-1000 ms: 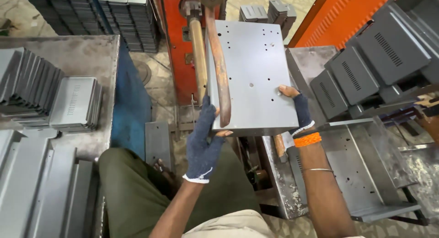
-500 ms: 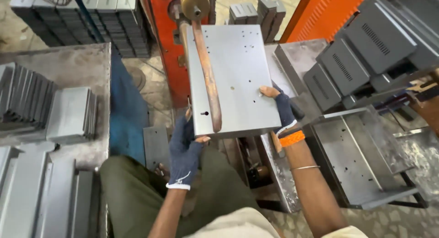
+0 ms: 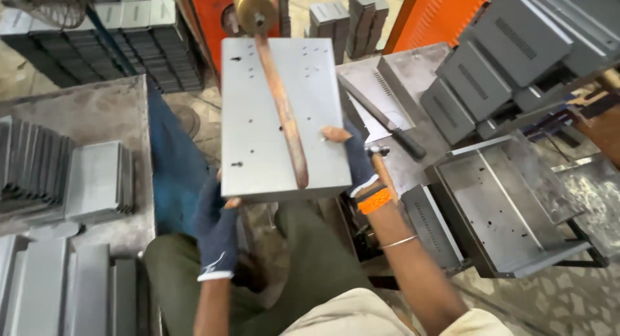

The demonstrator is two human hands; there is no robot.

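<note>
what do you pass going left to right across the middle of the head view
stack of grey metal plates on the bench → left hand → grey metal panel → copper rod lying over it → right hand → open grey metal box

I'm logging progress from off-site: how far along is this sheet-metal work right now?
Done: finished-looking grey panels sit stacked on the left bench, and similar housings pile up at right. In hand: the left hand and right hand hold a grey metal panel under the copper electrode arm, several dark spot marks already on it. Left: an open metal tray waits at right. I can't count what remains.
</note>
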